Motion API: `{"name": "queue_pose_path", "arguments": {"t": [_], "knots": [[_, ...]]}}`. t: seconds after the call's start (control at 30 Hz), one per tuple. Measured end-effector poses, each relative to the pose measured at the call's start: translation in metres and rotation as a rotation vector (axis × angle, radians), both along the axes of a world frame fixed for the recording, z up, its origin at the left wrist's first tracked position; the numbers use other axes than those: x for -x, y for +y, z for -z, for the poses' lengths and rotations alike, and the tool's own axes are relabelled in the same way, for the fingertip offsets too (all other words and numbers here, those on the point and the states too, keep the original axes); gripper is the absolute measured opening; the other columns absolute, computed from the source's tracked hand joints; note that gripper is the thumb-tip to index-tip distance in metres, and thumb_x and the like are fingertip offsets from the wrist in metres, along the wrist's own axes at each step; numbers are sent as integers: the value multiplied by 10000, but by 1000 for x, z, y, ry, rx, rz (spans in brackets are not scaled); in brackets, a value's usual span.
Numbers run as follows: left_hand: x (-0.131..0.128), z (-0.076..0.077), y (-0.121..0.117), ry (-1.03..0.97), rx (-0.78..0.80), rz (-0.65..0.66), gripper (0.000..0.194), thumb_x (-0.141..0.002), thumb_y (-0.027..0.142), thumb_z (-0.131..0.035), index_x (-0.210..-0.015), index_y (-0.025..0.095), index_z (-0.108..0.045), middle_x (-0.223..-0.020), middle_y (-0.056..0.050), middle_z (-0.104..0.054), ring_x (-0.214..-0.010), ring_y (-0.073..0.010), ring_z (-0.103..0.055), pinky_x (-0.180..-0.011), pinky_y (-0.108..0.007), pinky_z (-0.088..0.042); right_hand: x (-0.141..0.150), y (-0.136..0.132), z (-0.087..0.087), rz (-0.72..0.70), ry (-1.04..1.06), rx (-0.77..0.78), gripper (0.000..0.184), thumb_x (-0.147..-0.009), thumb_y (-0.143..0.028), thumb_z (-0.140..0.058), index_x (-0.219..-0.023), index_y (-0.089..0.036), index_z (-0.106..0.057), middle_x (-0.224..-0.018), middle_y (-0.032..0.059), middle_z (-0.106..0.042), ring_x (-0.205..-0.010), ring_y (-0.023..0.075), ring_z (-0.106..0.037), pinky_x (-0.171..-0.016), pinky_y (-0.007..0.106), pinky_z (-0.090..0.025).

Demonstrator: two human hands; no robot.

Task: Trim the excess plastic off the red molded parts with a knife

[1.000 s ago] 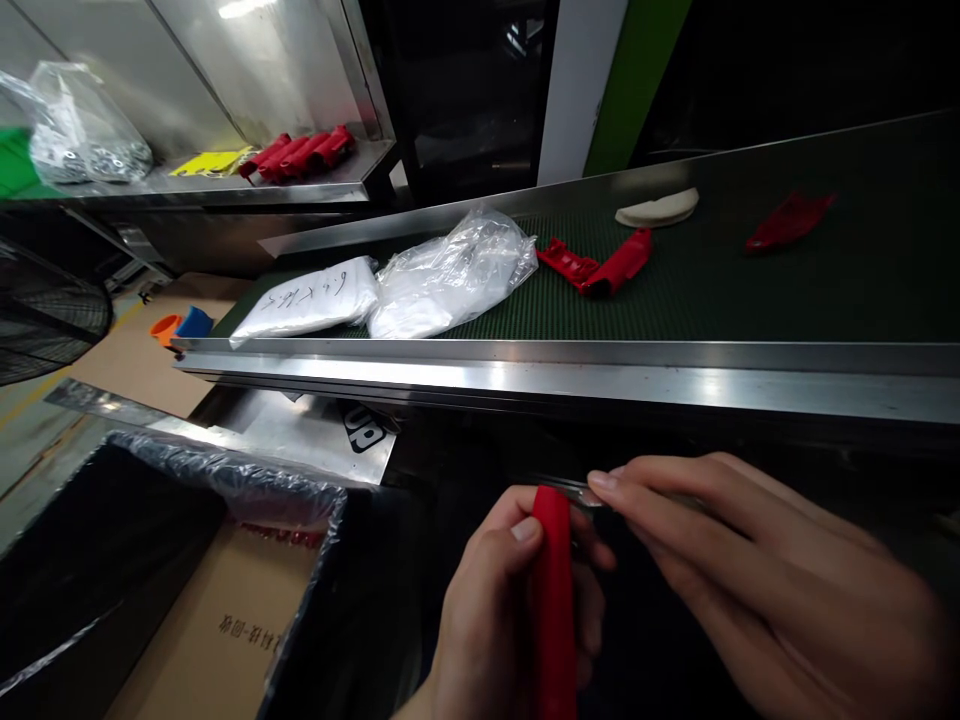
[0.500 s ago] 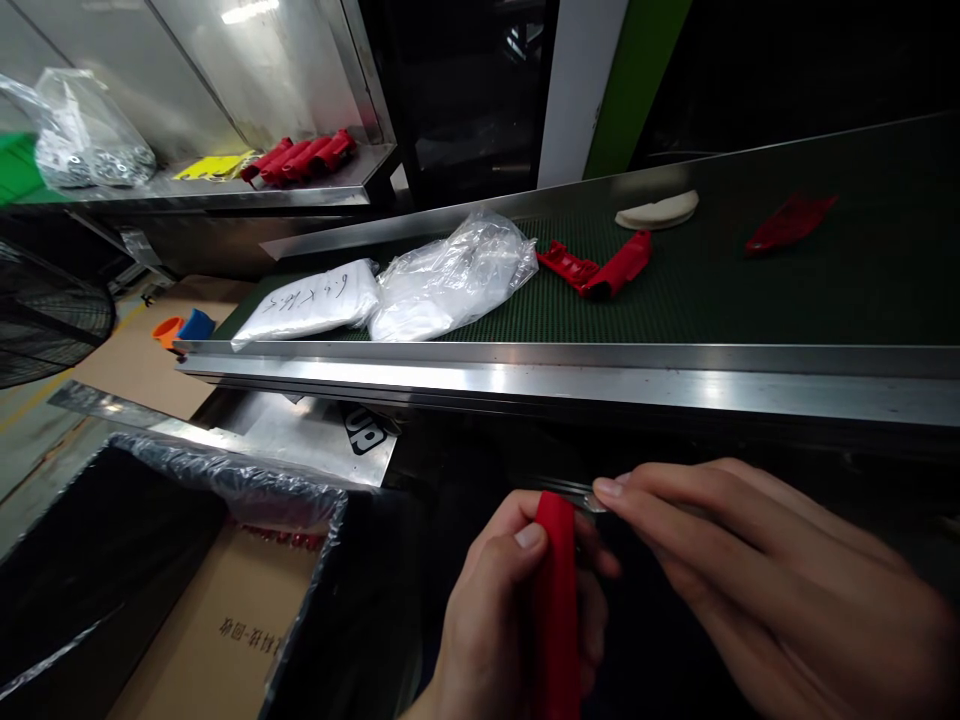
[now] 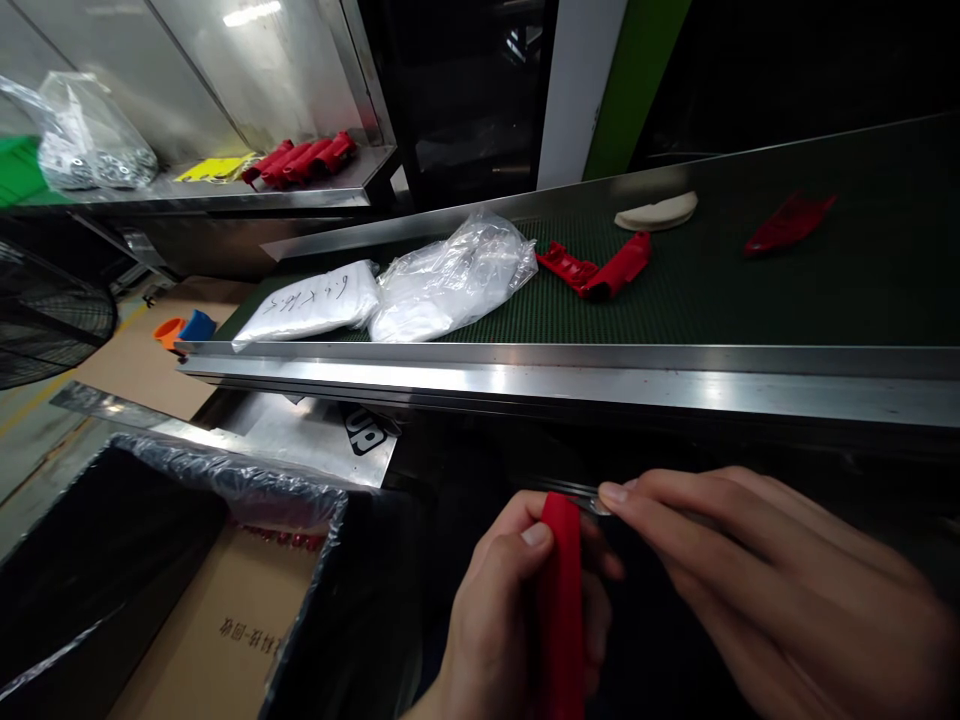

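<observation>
My left hand (image 3: 491,605) is closed around a long red plastic part (image 3: 564,605), its thumb on the near side and fingertips showing behind. The part stands roughly upright, its lower end cut off by the picture's edge. From the right, my right hand (image 3: 772,575) pinches a thin, shiny metal tool (image 3: 594,503) between thumb and fingers. The tool lies across the top end of the red part, pointing left; its exact kind and whether it touches the part are unclear. Both hands are in front of and below the conveyor's metal edge (image 3: 540,382).
The green belt (image 3: 705,300) carries white bags (image 3: 450,285), red plastic pieces (image 3: 619,268), a pale curved piece (image 3: 656,212) and red film (image 3: 791,222). At lower left is a carton lined with black plastic (image 3: 330,540). More red parts (image 3: 300,162) lie on a metal shelf.
Both hands, with the red part and the metal tool, have shifted slightly right and down. The things on the belt look unmoved.
</observation>
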State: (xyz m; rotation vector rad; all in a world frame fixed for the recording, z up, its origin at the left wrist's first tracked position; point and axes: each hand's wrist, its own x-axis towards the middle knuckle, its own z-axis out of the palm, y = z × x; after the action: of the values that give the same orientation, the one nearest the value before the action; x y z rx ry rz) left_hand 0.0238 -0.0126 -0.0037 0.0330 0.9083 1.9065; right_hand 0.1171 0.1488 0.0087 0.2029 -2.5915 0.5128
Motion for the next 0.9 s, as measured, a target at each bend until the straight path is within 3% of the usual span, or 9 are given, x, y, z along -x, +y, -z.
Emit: {"name": "queue_pose_path", "arguments": {"t": [0.27,0.5,0.8,0.9], "knots": [[-2,2,-3,-13,53,7,303,-935,394,-400,-895,154,-581,-671,-45,-579,-409,-79,-422,-355,-142,-349,-4,-3,4,6,-42,10,481,-913,-12,-502,-1357,-188,-555,-1203,63,-611,-1030,189,-558,-851,374,-423],[1,4,-2,-85,112,-21,289,-900,441,-485,-933,175,-593,-644,-1,-514,-456,-90,-452,-368,-140,-371,-12,-8,5,-3,-51,-4,515,-893,-7,-489,-1359,-217,-553,-1184,41,-637,-990,203,-573,-834,383,-421],[10,-8,0,-128,97,-13,247,-899,396,-480,-934,176,-585,-858,-38,-600,-477,-72,-481,-370,-127,-357,-15,-22,7,32,-75,-13,423,-906,-35,-493,-1253,-249,-610,-1154,0,-645,-982,216,-545,-836,388,-380],[14,-10,2,-105,104,-22,247,-916,375,-459,-940,166,-588,-861,-44,-594,-525,-83,-480,-378,-124,-367,-19,-23,8,2,-75,-17,386,-950,-133,-480,-1299,-246,-598,-1200,15,-634,-997,232,-549,-832,396,-393]]}}
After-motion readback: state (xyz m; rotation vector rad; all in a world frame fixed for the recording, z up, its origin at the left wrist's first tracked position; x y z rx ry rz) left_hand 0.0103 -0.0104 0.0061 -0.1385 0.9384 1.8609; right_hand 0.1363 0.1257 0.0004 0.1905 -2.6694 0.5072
